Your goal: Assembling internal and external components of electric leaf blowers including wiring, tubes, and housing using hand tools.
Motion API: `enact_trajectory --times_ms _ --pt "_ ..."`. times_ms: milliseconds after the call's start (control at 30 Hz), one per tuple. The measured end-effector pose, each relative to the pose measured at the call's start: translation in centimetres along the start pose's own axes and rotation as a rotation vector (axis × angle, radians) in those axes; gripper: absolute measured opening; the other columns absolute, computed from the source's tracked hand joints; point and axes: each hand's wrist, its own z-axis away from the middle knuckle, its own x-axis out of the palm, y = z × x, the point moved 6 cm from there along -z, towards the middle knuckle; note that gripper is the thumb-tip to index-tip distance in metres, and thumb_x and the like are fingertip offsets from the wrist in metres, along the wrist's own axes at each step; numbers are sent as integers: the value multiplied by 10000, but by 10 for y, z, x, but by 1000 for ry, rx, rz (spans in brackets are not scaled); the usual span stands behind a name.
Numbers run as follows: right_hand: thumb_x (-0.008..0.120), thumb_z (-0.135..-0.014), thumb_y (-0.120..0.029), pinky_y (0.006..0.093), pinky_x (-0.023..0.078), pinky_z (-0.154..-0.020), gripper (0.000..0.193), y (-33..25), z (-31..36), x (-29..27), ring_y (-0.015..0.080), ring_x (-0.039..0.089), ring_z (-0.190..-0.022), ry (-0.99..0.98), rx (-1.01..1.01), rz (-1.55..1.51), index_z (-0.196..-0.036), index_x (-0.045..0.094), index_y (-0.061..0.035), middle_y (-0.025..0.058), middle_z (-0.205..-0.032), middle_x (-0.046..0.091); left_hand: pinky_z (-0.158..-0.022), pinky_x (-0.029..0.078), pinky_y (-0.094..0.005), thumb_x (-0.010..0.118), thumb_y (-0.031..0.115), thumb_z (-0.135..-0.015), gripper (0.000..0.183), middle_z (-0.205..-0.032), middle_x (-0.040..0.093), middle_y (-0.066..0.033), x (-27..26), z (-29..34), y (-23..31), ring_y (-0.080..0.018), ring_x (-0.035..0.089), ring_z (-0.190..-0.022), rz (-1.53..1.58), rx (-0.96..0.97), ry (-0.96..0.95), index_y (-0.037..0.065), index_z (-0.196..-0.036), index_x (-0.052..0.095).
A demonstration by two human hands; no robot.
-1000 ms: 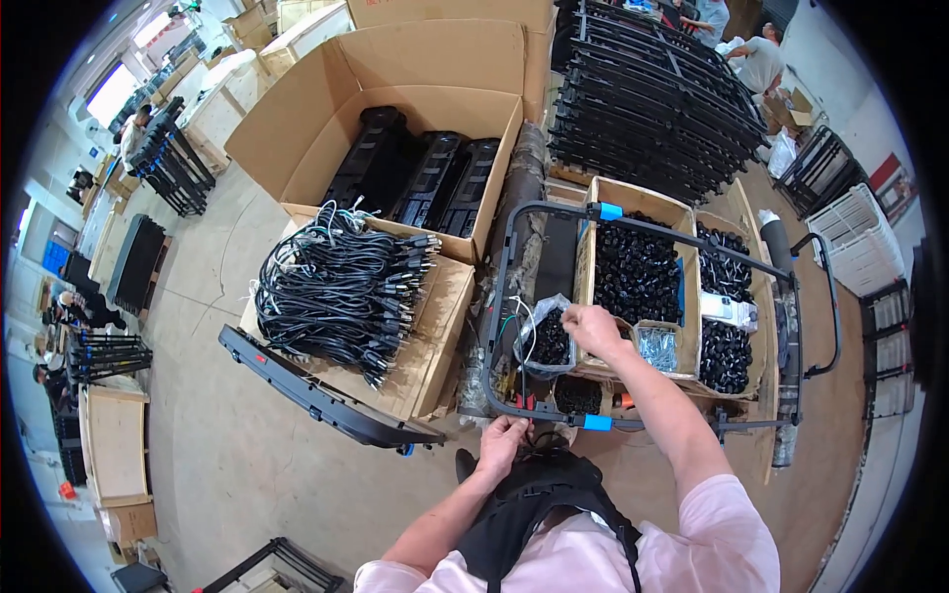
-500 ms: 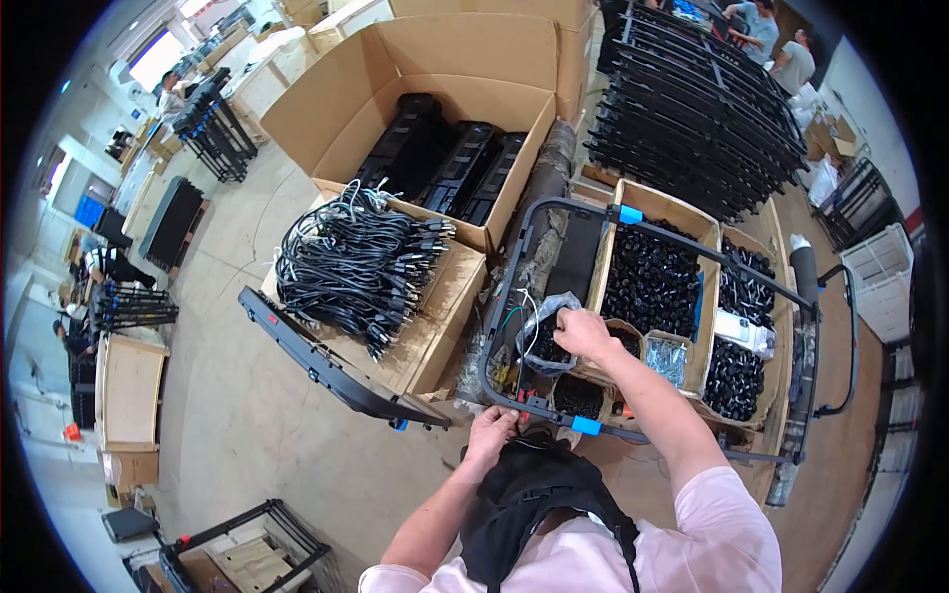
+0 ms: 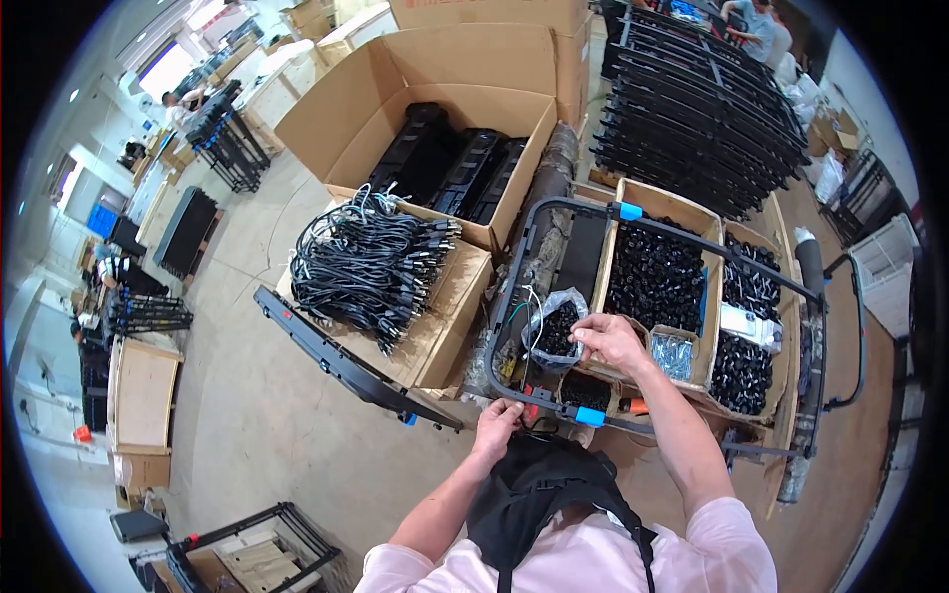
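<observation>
A black tubular frame (image 3: 573, 204) with blue clips lies across the parts boxes in front of me. At its near left corner, my left hand (image 3: 497, 427) has its fingertips pinched beside a red piece (image 3: 531, 401); what they grip, if anything, is hidden. My right hand (image 3: 613, 344) is at the right rim of a clear plastic bag (image 3: 534, 348) holding small black parts (image 3: 557, 329). Its thumb and forefinger are pressed together, and anything between them is too small to name. White and green wires (image 3: 534, 298) lie by the bag's left side.
Open boxes hold black parts (image 3: 652, 277) and silver screws (image 3: 672, 356). Left of these, a bundle of black cables (image 3: 371, 267) rests on a carton (image 3: 455, 341), with a long black panel (image 3: 346, 358) beside it. Behind stands a large carton (image 3: 474, 59); stacked black frames (image 3: 702, 109) are at back right.
My right hand has come up out of the plastic bag and shifted slightly right, baring the small black parts. My left hand stays by the frame's corner. The view has shifted a little.
</observation>
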Motion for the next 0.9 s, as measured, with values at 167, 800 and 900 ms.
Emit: enact_trajectory --times_ms 167,800,900 --pt "736 -923 -137 243 503 -555 253 -15 80 27 96 647 -676 122 -47 79 -1119 693 17 45 -852 701 -666 484 -255 634 202 -1057 163 -846 692 -16 -8 -4 6 -98 613 -734 6 8 -55 74 -958 655" --pt "653 -1047 -201 314 524 -695 142 221 61 161 170 690 -838 395 191 -871 -1115 676 -78 58 -984 736 -613 494 -253 723 254 -1016 209 -836 701 -8 -18 -25 11 -88 617 -692 -98 -226 -302 46 -1039 716" --pt "635 -1056 -230 305 489 -683 141 182 50 185 149 624 -775 339 221 -893 -1038 708 -111 15 -877 692 -573 483 -251 689 286 -1029 217 -809 681 7 -26 -28 9 -101 613 -649 -142 -229 -292 70 -1030 704"
